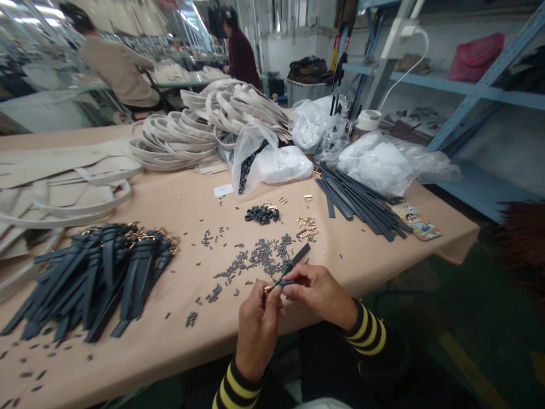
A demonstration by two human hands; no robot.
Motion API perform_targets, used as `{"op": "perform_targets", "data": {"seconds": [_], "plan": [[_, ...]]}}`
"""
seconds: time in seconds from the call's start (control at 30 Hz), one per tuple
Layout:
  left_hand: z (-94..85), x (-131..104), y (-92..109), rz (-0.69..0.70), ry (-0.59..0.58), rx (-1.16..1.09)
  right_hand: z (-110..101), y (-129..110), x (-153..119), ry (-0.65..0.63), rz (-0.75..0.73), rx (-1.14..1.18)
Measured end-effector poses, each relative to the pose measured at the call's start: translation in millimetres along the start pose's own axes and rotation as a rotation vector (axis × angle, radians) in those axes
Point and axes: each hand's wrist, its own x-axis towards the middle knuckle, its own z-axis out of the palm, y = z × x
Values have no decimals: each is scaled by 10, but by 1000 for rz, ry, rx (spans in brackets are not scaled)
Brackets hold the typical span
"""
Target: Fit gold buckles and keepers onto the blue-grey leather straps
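Close to the table's front edge, my left hand (256, 326) pinches the gold buckle end of a dark strap (298, 257). Its free tail points up and away to the right. The fingers of my right hand (321, 291) are closed on the same strap beside the buckle; the fingertips hide the exact fold. Just beyond my hands lie many small dark cut pieces (261, 254). Behind them sits a little heap of dark strap loops (261, 214), with loose gold buckles (307, 228) to its right.
Buckled dark straps (93, 278) are piled at left, plain dark strips (360, 204) at right by a patterned phone case (419, 221). Coiled pale straps (172, 142) and plastic bags (285, 163) line the back. Blue shelving (464, 91) stands right. Two people sit or stand beyond.
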Motion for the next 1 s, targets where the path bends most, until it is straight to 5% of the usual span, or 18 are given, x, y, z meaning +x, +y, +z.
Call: {"op": "perform_targets", "data": {"seconds": [0.3, 0.6, 0.8, 0.93, 1.0], "plan": [[44, -10, 33, 32, 44, 77, -48, -10, -23, -77, 51, 276], [-30, 96, 8, 101, -94, 142, -13, -46, 16, 39, 37, 18], [-75, 177, -39, 31, -149, 19, -230, -96, 48, -193, -89, -115], [-92, 215, -35, -96, -122, -80, -473, -193, 62, 80, -308, -492], [-104, 235, -36, -123, -143, -119, -578, -208, 65, 66, -311, -659]]}}
